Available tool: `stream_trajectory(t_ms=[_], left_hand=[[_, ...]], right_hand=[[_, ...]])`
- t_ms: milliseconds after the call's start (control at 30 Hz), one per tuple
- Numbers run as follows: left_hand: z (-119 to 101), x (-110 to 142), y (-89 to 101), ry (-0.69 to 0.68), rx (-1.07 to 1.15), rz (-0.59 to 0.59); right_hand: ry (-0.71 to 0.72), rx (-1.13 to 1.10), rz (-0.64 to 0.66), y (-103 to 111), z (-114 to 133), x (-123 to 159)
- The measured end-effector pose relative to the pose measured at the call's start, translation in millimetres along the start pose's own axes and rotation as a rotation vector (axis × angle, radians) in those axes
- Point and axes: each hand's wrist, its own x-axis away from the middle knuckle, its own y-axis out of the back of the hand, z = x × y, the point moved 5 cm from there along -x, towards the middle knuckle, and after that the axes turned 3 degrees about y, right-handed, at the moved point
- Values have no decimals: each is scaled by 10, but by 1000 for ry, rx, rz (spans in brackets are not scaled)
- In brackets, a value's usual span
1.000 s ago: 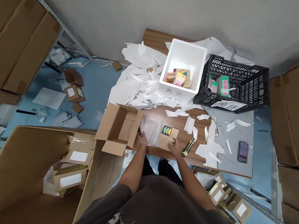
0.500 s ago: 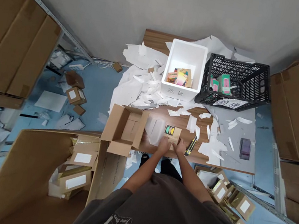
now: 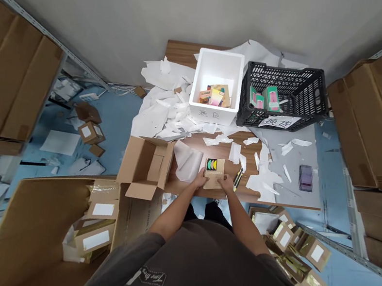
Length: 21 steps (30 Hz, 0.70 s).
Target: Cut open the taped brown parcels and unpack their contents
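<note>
A small kraft-brown box [image 3: 214,173] with green, orange and yellow half-circles on a black patch is held over the near part of the wooden table. My left hand [image 3: 200,179] is closed on its left edge. At the lower right corner, my right hand [image 3: 226,184] grips it too, fingers bent against the side. A box cutter [image 3: 238,178] with a yellow and black handle lies just right of my right hand. Left of the box is a crumpled white wrapping sheet [image 3: 186,163]. An open shipping carton [image 3: 141,191] stands at the table's left end.
Behind are a white foam bin [image 3: 212,114] holding small packs and a black plastic crate [image 3: 276,121] with green-and-pink boxes. Torn white paper [image 3: 154,113] covers much of the table [image 3: 212,149]. A large carton [image 3: 55,198] of parcels stands at lower left; more parcels [image 3: 285,238] lie lower right.
My hands have moved apart from the box's near edge to its two sides, so more of its face shows. The whole view has shifted, with the table further left.
</note>
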Motion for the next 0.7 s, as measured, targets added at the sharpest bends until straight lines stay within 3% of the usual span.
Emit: stream_trajectory(t_ms=[67, 200, 333, 433, 533, 600, 700], left_hand=[[-111, 152, 63, 30, 98, 42], [-532, 528, 282, 5, 142, 146], [-1002, 826, 395, -96, 99, 212], [-1272, 941, 405, -202, 32, 152], [-1465, 1068, 416, -376, -154, -159], [-1528, 1191, 287, -481, -290, -289], [-1527, 1346, -93, -570, -334, -202]], right_hand=[[-19, -168, 50, 76, 141, 97], [67, -549, 358, 158, 611, 444], [168, -667, 536, 216, 1083, 834], [235, -673, 527, 256, 1322, 1020], [315, -636, 456, 289, 1470, 1109], [391, -580, 388, 293, 1557, 1151], [588, -413, 287, 255, 1737, 1274]])
